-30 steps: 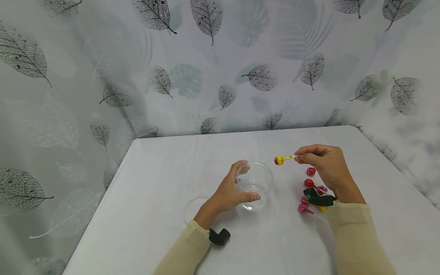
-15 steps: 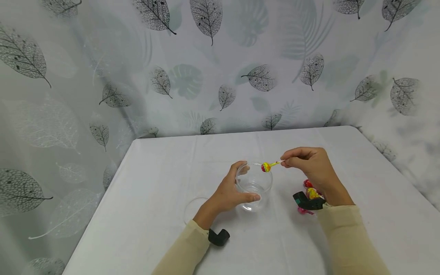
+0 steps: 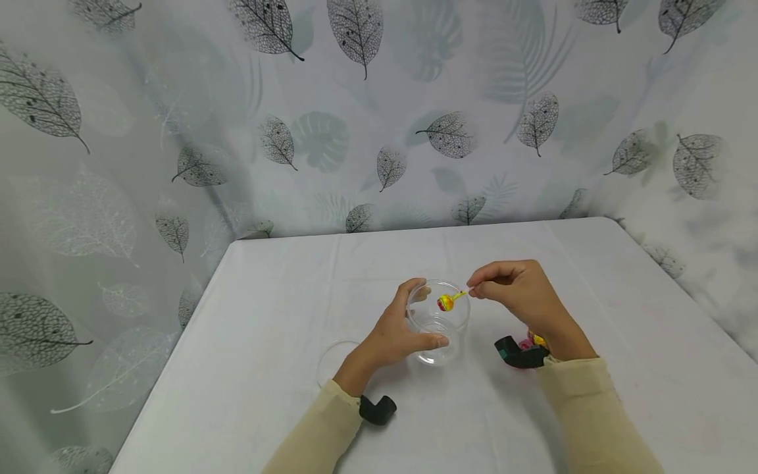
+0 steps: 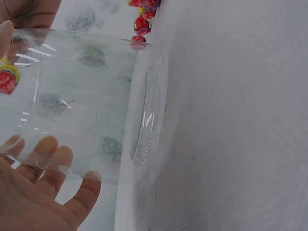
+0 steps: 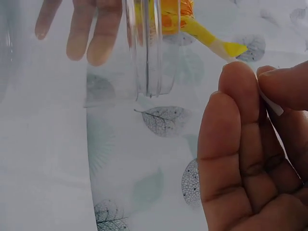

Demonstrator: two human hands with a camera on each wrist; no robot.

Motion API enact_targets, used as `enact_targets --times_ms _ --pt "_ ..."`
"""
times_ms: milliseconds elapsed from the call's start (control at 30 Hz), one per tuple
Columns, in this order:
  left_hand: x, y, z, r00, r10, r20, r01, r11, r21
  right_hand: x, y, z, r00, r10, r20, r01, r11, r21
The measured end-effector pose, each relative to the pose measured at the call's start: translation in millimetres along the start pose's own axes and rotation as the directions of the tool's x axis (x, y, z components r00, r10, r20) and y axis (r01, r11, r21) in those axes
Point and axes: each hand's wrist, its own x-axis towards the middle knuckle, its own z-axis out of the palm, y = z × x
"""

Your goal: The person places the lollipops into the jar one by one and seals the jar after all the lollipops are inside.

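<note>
A clear, round plastic jar (image 3: 438, 355) stands on the white table, its mouth up. My left hand (image 3: 387, 336) grips its side, thumb in front and fingers behind; in the left wrist view those fingers (image 4: 84, 197) curve along the clear wall. My right hand (image 3: 524, 293) pinches the white stick of a yellow-and-red lollipop (image 3: 446, 303) between thumb and index finger. The lollipop's head points down and left over the jar's mouth. In the right wrist view its orange-yellow wrapper (image 5: 204, 34) shows by the jar's rim, with the pinching fingertips outside the rim.
Several wrapped lollipops (image 3: 537, 339) lie on the table under my right wrist, mostly hidden by it; red ones (image 4: 142, 25) show in the left wrist view. A clear ring-like lid (image 3: 320, 368) lies left of my left wrist. Leaf-patterned cloth (image 3: 391, 164) hangs behind the table.
My right hand has moved left and slightly down, bringing the lollipop from beside the jar to over its mouth. My left hand and the jar have stayed in place.
</note>
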Motion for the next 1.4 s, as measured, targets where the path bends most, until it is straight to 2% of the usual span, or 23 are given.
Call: enact_targets --times_ms 233,400,600,1100,1400 --pt "-0.3 0.6 3.0 1.0 0.008 0.013 -0.008 1.0 -0.006 -4 1 1 0.998 -0.025 0.06 0.03 0.997 -0.071" --pt "1.2 0.0 4.9 1.0 -0.002 0.019 0.002 1.0 -0.002 -8 -1 -7 0.998 -0.065 0.01 0.066 0.985 -0.16" --pt "2.0 0.7 5.6 1.0 -0.002 0.023 0.002 1.0 -0.011 -10 -2 -18 0.996 -0.078 -0.052 0.068 0.981 -0.181" --pt "-0.8 4.8 -0.6 1.0 0.022 0.022 -0.022 1.0 0.014 -15 3 -55 0.986 -0.022 -0.165 -0.026 0.959 -0.281" --pt "-0.4 4.1 0.6 0.999 0.038 0.023 -0.038 0.999 -0.004 -21 17 -78 0.973 0.074 -0.217 -0.146 0.932 -0.333"
